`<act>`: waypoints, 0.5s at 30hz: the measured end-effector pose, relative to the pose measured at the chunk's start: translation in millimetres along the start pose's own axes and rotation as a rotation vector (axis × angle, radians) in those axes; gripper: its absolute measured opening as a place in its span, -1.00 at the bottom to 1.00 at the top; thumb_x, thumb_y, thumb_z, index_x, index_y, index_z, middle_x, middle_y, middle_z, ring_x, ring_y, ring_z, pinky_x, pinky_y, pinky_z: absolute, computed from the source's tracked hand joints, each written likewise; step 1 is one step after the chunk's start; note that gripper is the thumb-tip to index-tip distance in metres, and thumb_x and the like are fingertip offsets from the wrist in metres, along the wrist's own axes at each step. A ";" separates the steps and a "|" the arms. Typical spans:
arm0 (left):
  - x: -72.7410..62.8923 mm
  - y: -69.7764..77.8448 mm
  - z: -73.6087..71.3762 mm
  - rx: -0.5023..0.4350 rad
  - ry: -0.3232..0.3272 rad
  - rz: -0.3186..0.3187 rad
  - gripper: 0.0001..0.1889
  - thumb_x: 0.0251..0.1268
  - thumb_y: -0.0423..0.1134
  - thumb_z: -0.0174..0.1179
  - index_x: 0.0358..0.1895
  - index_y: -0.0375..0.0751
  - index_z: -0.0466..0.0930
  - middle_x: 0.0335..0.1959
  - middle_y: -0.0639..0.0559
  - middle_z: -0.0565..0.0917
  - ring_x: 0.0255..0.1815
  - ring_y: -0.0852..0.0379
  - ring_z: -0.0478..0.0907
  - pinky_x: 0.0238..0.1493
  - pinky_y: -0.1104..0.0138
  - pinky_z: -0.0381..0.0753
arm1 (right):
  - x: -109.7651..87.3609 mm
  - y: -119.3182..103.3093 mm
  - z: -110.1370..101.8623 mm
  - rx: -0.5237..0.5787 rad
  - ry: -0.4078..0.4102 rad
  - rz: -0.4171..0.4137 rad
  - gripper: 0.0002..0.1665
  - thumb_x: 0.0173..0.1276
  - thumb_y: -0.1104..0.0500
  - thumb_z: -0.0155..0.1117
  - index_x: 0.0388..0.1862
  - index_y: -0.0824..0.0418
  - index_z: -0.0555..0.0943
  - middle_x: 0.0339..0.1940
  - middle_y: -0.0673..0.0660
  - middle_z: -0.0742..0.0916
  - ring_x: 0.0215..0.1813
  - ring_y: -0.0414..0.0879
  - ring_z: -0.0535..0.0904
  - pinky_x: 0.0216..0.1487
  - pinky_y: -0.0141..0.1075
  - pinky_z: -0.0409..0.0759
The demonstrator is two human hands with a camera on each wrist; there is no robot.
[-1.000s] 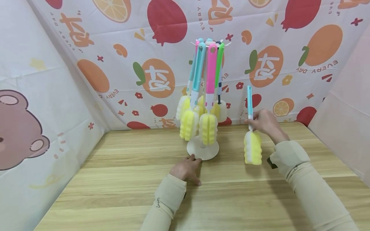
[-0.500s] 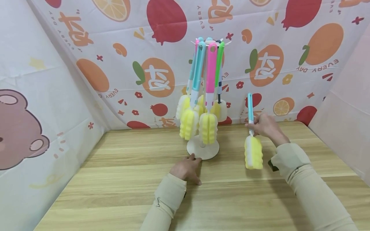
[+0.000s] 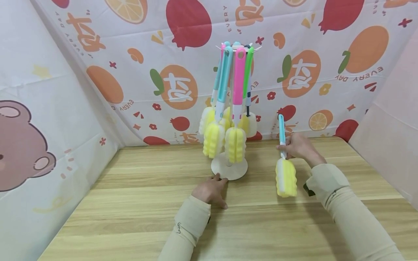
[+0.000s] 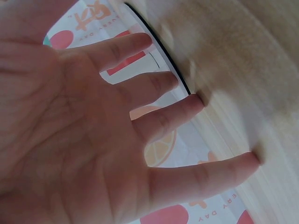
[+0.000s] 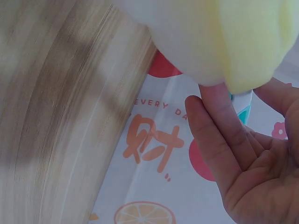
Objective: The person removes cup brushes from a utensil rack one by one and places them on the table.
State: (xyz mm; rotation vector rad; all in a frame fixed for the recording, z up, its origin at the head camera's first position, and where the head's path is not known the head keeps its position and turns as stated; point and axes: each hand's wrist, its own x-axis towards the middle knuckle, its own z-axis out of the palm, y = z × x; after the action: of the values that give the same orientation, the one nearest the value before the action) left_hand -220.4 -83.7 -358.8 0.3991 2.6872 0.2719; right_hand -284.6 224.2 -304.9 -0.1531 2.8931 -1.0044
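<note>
My right hand (image 3: 298, 146) pinches the lower handle of a sponge bottle brush (image 3: 286, 177), turquoise and white with a yellow-and-white sponge head hanging down. In the right wrist view that sponge (image 5: 219, 42) fills the top and hides part of the grip. My left hand (image 3: 210, 191) has its fingers spread, with fingertips on the near rim of the round white base (image 3: 229, 172) of a rack. The left wrist view shows the palm (image 4: 79, 135) and fingertips at the base's dark-edged rim (image 4: 161, 49) and the table. Several more brushes, among them a pink one (image 3: 239, 76), hang from the rack's top.
The rack's hooks (image 3: 258, 48) stick out at the top, between both arms. A wood-grain table (image 3: 147, 210) lies beneath. Fruit-print cloth (image 3: 140, 87) rises behind it, with cloth walls at left and right, the left one bearing a pink bear (image 3: 23, 148).
My right hand has lowered the turquoise brush, its sponge coming nearer the table, and its handle leans slightly left. My left hand stays at the base, and the hanging brushes look unmoved.
</note>
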 end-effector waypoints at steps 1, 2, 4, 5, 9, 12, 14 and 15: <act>0.2 0.0 -0.1 0.002 -0.001 0.000 -0.08 0.07 -0.04 0.56 0.53 -0.05 0.31 0.60 -0.19 0.15 0.56 -0.23 0.13 0.37 -0.18 0.35 | 0.1 0.4 0.4 0.000 -0.003 -0.001 -0.69 0.44 0.18 0.34 -0.39 0.44 0.69 -0.62 0.14 0.71 -0.51 -0.06 0.71 -0.44 -0.36 0.62; 0.3 -0.1 -0.2 0.002 -0.002 -0.001 -0.08 0.07 -0.04 0.56 0.53 -0.05 0.31 0.60 -0.19 0.15 0.56 -0.23 0.13 0.37 -0.17 0.35 | 0.3 0.7 0.7 0.005 -0.006 0.003 -0.68 0.45 0.18 0.34 -0.40 0.43 0.69 -0.62 0.14 0.71 -0.51 -0.06 0.71 -0.44 -0.36 0.63; 0.1 0.1 -0.6 0.003 -0.003 -0.001 -0.08 0.08 -0.04 0.56 0.53 -0.05 0.31 0.60 -0.19 0.15 0.56 -0.23 0.13 0.37 -0.17 0.34 | 0.3 1.4 1.6 0.009 -0.011 0.008 -0.69 0.45 0.18 0.33 -0.41 0.42 0.67 -0.62 0.14 0.70 -0.53 -0.09 0.70 -0.43 -0.36 0.65; 0.0 0.2 -0.7 0.002 -0.003 -0.001 -0.08 0.08 -0.04 0.56 0.53 -0.05 0.31 0.60 -0.19 0.15 0.56 -0.23 0.13 0.37 -0.17 0.34 | 0.5 2.1 1.8 0.013 -0.016 0.010 -0.69 0.45 0.19 0.33 -0.41 0.42 0.66 -0.62 0.14 0.70 -0.53 -0.09 0.70 -0.43 -0.35 0.66; -0.3 0.5 0.1 0.000 -0.002 0.000 -0.08 0.07 -0.05 0.56 0.53 -0.05 0.32 0.60 -0.19 0.16 0.56 -0.23 0.14 0.37 -0.17 0.35 | 0.6 4.9 2.4 0.032 -0.026 0.037 -0.70 0.45 0.20 0.33 -0.42 0.40 0.62 -0.60 0.13 0.69 -0.54 -0.12 0.69 -0.40 -0.33 0.70; 0.2 0.4 0.5 0.004 -0.001 0.001 -0.08 0.06 -0.05 0.57 0.52 -0.05 0.32 0.60 -0.20 0.16 0.55 -0.23 0.14 0.36 -0.17 0.35 | -0.1 5.4 2.8 0.035 -0.053 0.060 -0.69 0.46 0.18 0.32 -0.42 0.40 0.64 -0.58 0.14 0.70 -0.51 -0.11 0.69 -0.36 -0.31 0.71; 0.1 0.5 0.1 0.006 -0.001 0.000 -0.08 0.06 -0.05 0.57 0.53 -0.05 0.32 0.60 -0.20 0.16 0.55 -0.23 0.14 0.36 -0.18 0.35 | -0.1 6.1 3.6 0.032 -0.076 0.069 -0.67 0.47 0.17 0.31 -0.42 0.41 0.65 -0.56 0.15 0.70 -0.50 -0.12 0.68 -0.33 -0.30 0.72; 0.3 0.4 0.2 0.005 -0.003 -0.002 -0.08 0.06 -0.05 0.57 0.53 -0.05 0.31 0.60 -0.20 0.15 0.56 -0.23 0.14 0.37 -0.18 0.35 | -0.2 6.3 4.2 0.030 -0.089 0.074 -0.66 0.47 0.16 0.30 -0.42 0.41 0.65 -0.55 0.16 0.70 -0.49 -0.13 0.67 -0.32 -0.30 0.72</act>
State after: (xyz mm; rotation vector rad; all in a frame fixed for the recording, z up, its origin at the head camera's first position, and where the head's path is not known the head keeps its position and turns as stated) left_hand -220.4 -83.2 -358.9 0.3982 2.6859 0.2638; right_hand -284.4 226.6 -312.0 -0.0858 2.7809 -1.0017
